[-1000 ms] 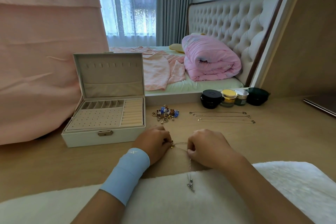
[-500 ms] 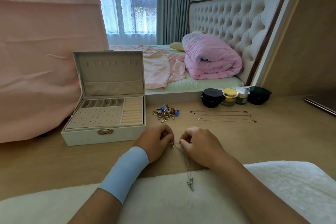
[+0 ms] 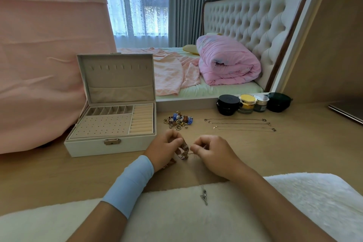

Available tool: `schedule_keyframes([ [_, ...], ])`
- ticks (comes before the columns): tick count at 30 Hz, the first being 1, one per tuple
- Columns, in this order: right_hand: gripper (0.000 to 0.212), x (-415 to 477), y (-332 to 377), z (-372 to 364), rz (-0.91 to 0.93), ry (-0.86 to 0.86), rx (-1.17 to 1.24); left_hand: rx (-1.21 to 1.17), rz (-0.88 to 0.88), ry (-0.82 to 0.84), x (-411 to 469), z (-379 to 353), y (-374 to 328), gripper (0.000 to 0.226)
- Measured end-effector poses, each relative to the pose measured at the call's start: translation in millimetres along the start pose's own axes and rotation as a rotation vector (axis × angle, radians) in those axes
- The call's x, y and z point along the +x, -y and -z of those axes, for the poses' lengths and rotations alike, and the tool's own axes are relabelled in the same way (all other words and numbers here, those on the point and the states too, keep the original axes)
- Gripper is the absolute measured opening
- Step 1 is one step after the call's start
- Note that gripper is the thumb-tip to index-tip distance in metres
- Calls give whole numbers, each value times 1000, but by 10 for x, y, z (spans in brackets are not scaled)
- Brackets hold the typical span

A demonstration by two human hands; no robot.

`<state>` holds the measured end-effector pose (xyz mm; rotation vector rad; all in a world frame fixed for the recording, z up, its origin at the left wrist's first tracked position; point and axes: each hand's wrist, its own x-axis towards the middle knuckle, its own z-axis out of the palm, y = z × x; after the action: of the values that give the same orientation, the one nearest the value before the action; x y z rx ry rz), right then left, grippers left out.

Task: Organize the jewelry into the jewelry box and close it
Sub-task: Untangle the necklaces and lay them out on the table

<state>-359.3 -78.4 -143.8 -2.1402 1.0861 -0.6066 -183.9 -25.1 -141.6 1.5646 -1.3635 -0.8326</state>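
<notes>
Both hands are over the wooden desk (image 3: pixel 294 143), close together, backs toward me.

My left hand (image 3: pixel 166 150): fingers curled, thumb and fingertips pinching a bunched bit of the necklace (image 3: pixel 183 151). That bit is blurred and looks gold-brown; can't tell more.

My right hand (image 3: pixel 214 155): also curled, thumb and forefinger pinching the thin chain just right of the bunch. The hands are nearly touching, with the bunch between them.

From the pinch the chain drops toward me. Its silver pendant (image 3: pixel 204 198) lies on the white fluffy cloth (image 3: pixel 294 202) below my wrists. There's a light blue wristband (image 3: pixel 130 180) on my left forearm.

Jewelry box (image 3: pixel 88 148): ahead-left of my left hand, near but not touching. The lid stands upright. The tray has small slots at the back, a dotted panel in front and ring rolls on the right. There's a metal latch on the front wall.

Pile of charms and rings (image 3: pixel 178 121): just ahead of my left hand, on the desk, beside the box's right wall but apart from it.

Three more necklaces (image 3: pixel 239 124): ahead-right of my right hand, laid out straight, side by side.

Four jars (image 3: pixel 247 103): in a row beyond those necklaces. Black, gold-lidded, a small pale-lidded one, dark green.

Far right of my right hand there's a dark flat thing (image 3: pixel 347 112) at the edge; can't tell what. Far left, past the box, is pink cloth (image 3: pixel 39 55). Beyond the desk is a rolled pink duvet (image 3: pixel 225 63).
</notes>
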Motion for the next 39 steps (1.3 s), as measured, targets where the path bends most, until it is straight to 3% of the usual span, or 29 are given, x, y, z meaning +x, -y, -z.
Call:
schedule_keyframes([
  [5,29,-26,109,146,-109,27,657,-135,77,72,4,22,-26,14],
  [10,33,-23,152,196,-197,141,973,-85,49,124,-27,41,-67,12],
  [18,37,-45,120,388,-159,238,572,144,-26,77,-38,67,-68,11],
  [22,26,-107,94,546,-126,420,277,186,2,120,-67,115,-118,10],
  [29,19,-168,121,600,-272,673,-30,436,37,75,-100,92,-165,13],
  [39,19,-147,-8,678,-393,395,-377,518,37,-25,-139,152,-153,17],
])
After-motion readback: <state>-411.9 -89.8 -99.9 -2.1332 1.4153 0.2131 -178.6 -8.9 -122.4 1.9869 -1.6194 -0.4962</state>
